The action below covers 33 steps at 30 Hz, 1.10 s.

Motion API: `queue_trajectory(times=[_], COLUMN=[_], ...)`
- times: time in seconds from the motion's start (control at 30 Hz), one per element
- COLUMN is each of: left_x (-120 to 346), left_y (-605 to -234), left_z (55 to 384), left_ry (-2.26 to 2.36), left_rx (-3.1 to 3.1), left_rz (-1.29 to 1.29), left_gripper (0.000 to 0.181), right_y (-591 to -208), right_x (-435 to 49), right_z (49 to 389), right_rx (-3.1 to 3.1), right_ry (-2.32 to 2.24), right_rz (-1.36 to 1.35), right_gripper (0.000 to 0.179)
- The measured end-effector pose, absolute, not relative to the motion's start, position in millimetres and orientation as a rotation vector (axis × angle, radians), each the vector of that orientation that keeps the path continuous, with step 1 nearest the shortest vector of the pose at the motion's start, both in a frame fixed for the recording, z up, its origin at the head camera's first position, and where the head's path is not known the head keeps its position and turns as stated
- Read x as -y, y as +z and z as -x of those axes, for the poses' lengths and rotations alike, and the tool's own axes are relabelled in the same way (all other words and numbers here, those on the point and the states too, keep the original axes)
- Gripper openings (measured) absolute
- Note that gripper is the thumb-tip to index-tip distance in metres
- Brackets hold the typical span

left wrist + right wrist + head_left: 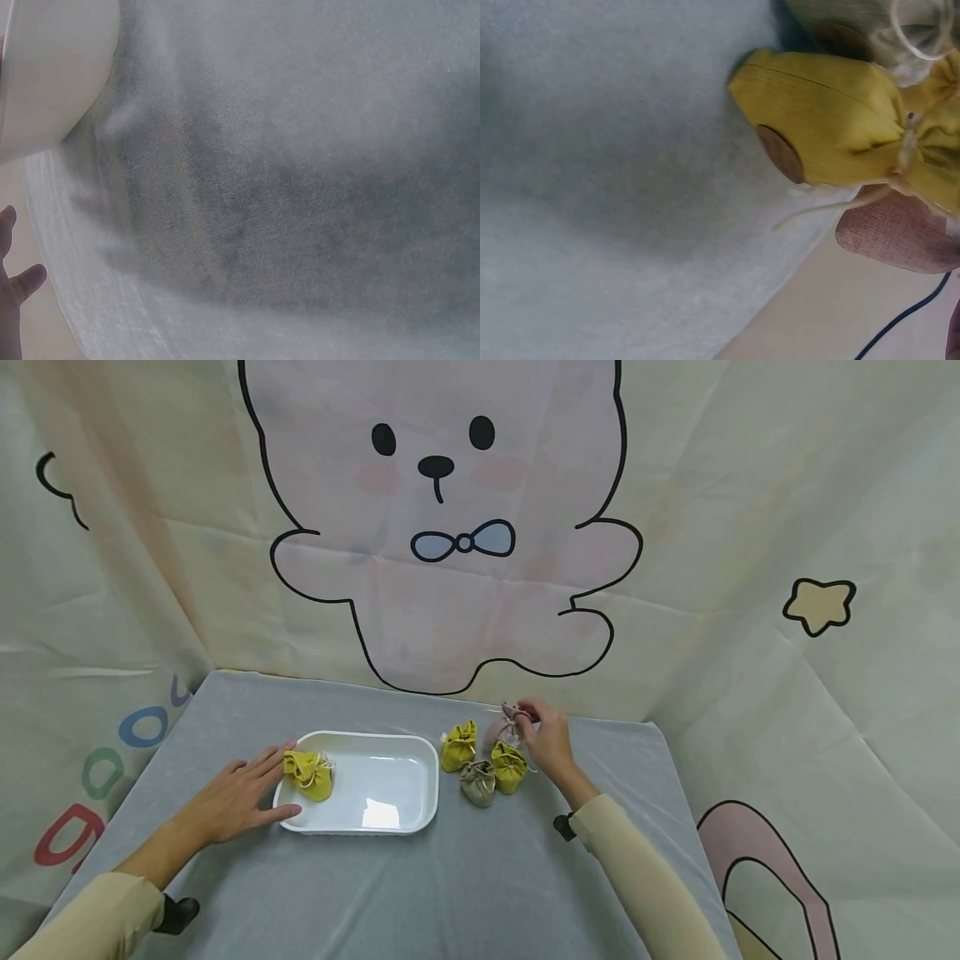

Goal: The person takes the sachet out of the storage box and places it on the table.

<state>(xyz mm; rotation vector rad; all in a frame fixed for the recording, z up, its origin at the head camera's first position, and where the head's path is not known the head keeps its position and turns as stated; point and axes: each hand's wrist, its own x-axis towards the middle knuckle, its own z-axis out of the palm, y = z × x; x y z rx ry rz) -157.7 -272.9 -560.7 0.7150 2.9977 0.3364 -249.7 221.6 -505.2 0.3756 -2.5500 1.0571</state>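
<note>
My left hand [238, 795] rests at the left end of a white tray [405, 827], fingers stretched along its rim and thumb over the front corner. Inside the tray, beside those fingers, sits a yellow drawstring pouch [309, 777]. To the tray's right, my right hand [549, 739] pinches the gathered neck of a pink pouch [501, 732] at the back of a small group. Around it are a yellow pouch [459, 747], a grey-beige pouch [477, 783] and another yellow pouch [509, 767]. The right wrist view shows the pink pouch [900, 234] behind a yellow one.
Grey cloth [465, 885] covers the table. A printed curtain [697, 635] hangs directly behind its back edge and along both sides. A dark cord [904, 315] crosses the lower right of the right wrist view.
</note>
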Motion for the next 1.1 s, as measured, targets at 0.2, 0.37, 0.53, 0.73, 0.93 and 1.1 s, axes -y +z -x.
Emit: queue_trajectory(times=[0.2, 0.37, 0.53, 0.73, 0.93, 1.1], left_x=[272.5, 273.3, 273.7, 272.8, 273.0, 273.6], left_y=[-560.0, -562.8, -565.3, -564.7, -561.0, -561.5], left_z=[158.4, 158.2, 157.8, 158.0, 158.0, 157.9], left_ry=[0.336, 0.345, 0.358, 0.359, 0.346, 0.347], left_rx=[-2.985, -3.004, -3.022, -3.017, -2.998, -3.002], left_rz=[-0.711, -0.726, -0.732, -0.726, -0.718, -0.724], left_gripper=[0.094, 0.093, 0.093, 0.094, 0.094, 0.094], right_y=[-516.2, -525.2, -530.2, -532.9, -531.0, -525.9], right_x=[-220.7, -218.8, -216.6, -218.9, -221.2, -218.7], right_z=[249.8, 251.3, 251.2, 249.8, 249.7, 250.1], right_rx=[2.533, 2.526, 2.573, 2.676, 2.725, 2.750], right_ry=[1.037, 1.016, 0.994, 0.986, 0.982, 0.962], right_rz=[-0.386, -0.386, -0.413, -0.402, -0.400, -0.374], right_gripper=[0.013, 0.013, 0.016, 0.021, 0.025, 0.028])
